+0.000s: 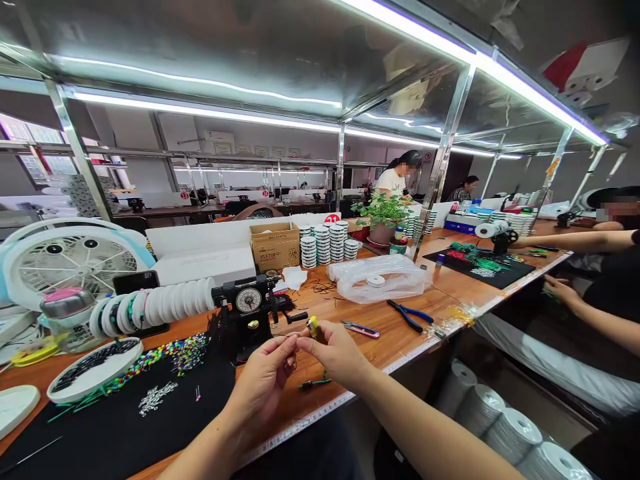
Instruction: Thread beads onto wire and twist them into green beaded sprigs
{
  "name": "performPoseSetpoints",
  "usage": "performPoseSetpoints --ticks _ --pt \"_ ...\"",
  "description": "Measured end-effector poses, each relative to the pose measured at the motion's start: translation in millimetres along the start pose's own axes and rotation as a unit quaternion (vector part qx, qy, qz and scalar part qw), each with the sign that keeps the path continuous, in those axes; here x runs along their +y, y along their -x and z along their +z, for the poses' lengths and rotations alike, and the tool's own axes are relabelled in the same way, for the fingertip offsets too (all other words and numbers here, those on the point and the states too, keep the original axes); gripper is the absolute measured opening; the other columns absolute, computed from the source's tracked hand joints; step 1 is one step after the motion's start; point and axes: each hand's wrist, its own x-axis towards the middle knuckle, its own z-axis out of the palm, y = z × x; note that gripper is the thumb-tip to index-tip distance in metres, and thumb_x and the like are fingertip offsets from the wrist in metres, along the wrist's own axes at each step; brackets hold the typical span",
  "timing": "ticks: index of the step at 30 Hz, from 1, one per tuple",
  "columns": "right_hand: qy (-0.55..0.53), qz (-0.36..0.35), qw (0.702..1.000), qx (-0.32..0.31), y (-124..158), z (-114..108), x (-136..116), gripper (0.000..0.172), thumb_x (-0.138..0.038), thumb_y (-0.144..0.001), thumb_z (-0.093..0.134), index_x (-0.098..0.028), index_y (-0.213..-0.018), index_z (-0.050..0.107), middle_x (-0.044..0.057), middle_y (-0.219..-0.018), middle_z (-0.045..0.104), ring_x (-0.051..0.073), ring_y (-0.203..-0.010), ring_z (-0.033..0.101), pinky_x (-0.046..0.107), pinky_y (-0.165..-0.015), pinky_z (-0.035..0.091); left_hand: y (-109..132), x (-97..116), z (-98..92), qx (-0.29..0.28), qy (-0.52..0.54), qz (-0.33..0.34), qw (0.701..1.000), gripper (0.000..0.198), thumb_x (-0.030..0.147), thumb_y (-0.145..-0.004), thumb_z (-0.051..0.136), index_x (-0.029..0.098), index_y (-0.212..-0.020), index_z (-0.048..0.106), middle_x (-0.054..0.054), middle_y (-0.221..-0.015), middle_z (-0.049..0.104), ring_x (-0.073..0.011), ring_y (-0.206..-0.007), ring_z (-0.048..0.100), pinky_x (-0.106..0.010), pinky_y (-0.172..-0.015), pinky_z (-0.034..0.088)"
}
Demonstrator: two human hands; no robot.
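Where right hand [336, 353] works, wooden bench [380, 353] holds pliers [409, 315]; strip lights [210, 110] overhead.

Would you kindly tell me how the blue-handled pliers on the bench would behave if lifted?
The pliers probably feel heavy for their size, with metal jaws. Their splayed handles would likely swing loosely when lifted. Lying flat on the wooden bench, they seem unlikely to roll.
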Motion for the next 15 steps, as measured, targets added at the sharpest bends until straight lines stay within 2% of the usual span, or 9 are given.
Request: performPoseSetpoints --ticks 3,5,9,12,15 --pt "-0.042 0.003 0.999 0.012 -3.8 0.2 2.6 0.017 -0.032 -0.081 0.06 -0.015 -0.077 0.061 0.001 -0.074 0.06 0.014 -0.071 0.054 0.027 -0.071 0.044 -1.1 -0.9 0.6 0.001 -0.003 -0.001 1.0 0.029 0.026 -0.063 0.079 0.01 -0.086 0.071 -0.004 -0.081 0.063 -0.0039 -0.058 0.047 -0.013 -0.053 0.041" --pt "-0.033 0.004 0.999 0.019 -4.2 -3.4 2.8 0.018 -0.032 -0.08 0.06 -0.015 -0.074 0.06 0.0 -0.072 0.059 0.013 -0.068 0.053 0.026 -0.069 0.043 -2.1 -1.3 0.0 0.006 -0.036 0.011 0.999 0.029 0.029 -0.063 0.078 0.011 -0.085 0.071 -0.003 -0.076 0.062 -0.0047 -0.058 0.046 -0.014 -0.052 0.04" --pt "0.017 -0.006 0.998 0.057 -3.2 -9.2 1.9 0.023 -0.036 -0.077 0.064 -0.015 -0.069 0.058 -0.002 -0.065 0.054 0.011 -0.063 0.047 0.022 -0.062 0.039 -5.5 -1.7 -0.2 0.025 -0.113 0.062 0.991 0.024 0.032 -0.061 0.078 0.011 -0.068 0.068 0.0 -0.062 0.057 -0.0066 -0.054 0.044 -0.016 -0.05 0.037" --pt "-0.066 0.071 0.992 0.084 -4.3 -9.3 6.9 0.035 -0.05 -0.077 0.06 -0.016 -0.072 0.058 -0.003 -0.06 0.048 0.008 -0.051 0.04 0.02 -0.048 0.034 -8.3 -2.2 2.5 0.038 -0.119 0.08 0.989 0.025 0.034 -0.062 0.077 0.012 -0.066 0.066 0.002 -0.06 0.054 -0.0064 -0.053 0.041 -0.016 -0.049 0.035" --pt "-0.172 0.187 0.962 0.103 -7.0 -5.4 16.7 0.053 -0.065 -0.079 0.043 -0.015 -0.069 0.057 -0.003 -0.053 0.045 0.007 -0.041 0.035 0.019 -0.038 0.028 -11.1 -3.7 5.4 0.046 -0.118 0.089 0.988 0.026 0.037 -0.065 0.074 0.013 -0.068 0.065 0.003 -0.058 0.052 -0.0065 -0.052 0.04 -0.017 -0.048 0.033"
